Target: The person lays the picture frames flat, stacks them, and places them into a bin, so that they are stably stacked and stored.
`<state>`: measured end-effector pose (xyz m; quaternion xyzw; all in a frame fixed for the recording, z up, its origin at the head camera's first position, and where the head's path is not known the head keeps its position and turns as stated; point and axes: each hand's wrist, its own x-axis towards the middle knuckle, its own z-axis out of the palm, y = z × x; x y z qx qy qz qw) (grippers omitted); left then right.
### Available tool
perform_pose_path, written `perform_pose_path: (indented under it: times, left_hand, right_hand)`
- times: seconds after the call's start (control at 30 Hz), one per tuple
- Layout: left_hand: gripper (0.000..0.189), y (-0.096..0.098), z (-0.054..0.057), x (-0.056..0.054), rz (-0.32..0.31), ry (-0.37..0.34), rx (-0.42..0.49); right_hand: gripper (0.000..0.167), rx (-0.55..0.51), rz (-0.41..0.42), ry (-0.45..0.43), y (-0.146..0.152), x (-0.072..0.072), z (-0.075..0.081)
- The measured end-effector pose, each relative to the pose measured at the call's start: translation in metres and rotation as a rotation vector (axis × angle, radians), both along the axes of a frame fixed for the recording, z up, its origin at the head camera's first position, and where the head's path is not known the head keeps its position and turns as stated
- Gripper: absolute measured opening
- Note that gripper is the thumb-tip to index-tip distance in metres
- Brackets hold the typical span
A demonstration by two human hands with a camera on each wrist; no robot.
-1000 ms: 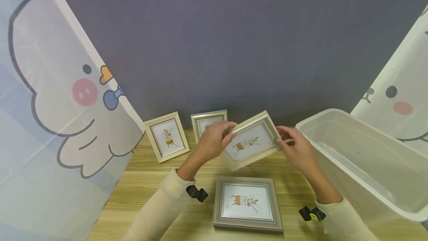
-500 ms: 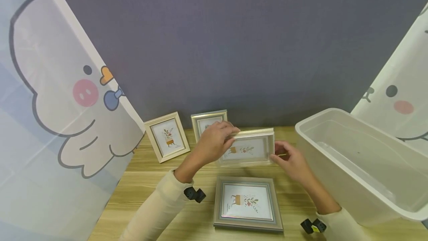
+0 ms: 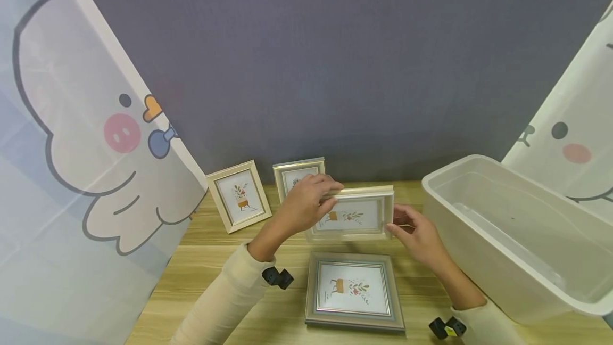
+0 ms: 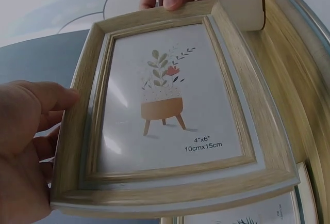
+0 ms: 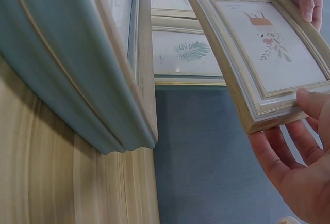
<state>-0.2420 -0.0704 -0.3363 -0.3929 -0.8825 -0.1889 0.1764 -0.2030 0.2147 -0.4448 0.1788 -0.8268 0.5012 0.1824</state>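
The left hand (image 3: pixel 303 202) pinches the long upper edge of a pale gold picture frame (image 3: pixel 356 214), thumb on its front, while the right hand (image 3: pixel 416 234) pinches its short side, so it sits between the 2 hands with its plant print, marked 4"x6", turned sideways; whether its lower edge meets the wooden table (image 3: pixel 201 254) I cannot tell. Closer to the wearer than the hands, a grey-brown frame (image 3: pixel 355 292) lies face up. Beyond the left hand stands a partly hidden frame (image 3: pixel 294 175), with a cream frame (image 3: pixel 241 199) to its left, and right of the right hand is a whitish bin (image 3: pixel 479 260).
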Motion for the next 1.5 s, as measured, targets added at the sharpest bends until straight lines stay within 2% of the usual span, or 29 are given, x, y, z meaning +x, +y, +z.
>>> perform_pose_path:
  times: [0.23, 0.47, 0.63, 0.83, 1.13, 1.33, 1.5]
  left_hand:
    - [0.028, -0.008, 0.003, -0.003, 0.001, -0.089, 0.015]
    - [0.040, -0.025, 0.004, -0.009, 0.009, -0.287, 0.021]
    - [0.050, -0.042, 0.005, -0.014, -0.066, -0.440, 0.062]
    - [0.059, -0.059, 0.003, -0.022, -0.136, -0.547, 0.100]
    - [0.068, -0.076, -0.003, -0.029, -0.228, -0.791, 0.256]
    - [0.078, -0.083, -0.011, -0.036, -0.354, -0.872, 0.294]
    - [0.081, -0.084, -0.015, -0.039, -0.419, -0.929, 0.316]
  right_hand:
    - [0.038, -0.017, -0.013, 0.016, -0.001, 0.001, 0.000]
    - [0.038, -0.021, -0.021, 0.037, 0.001, 0.002, -0.001]
    - [0.038, -0.031, -0.022, 0.036, 0.001, 0.002, 0.000]
    - [0.040, -0.055, -0.017, 0.033, 0.002, 0.005, 0.001]
    - [0.040, -0.075, -0.018, 0.046, 0.003, 0.005, 0.000]
    - [0.038, -0.084, -0.010, 0.057, 0.004, 0.004, -0.002]
    - [0.035, -0.098, 0.020, 0.058, 0.006, 0.003, -0.003]
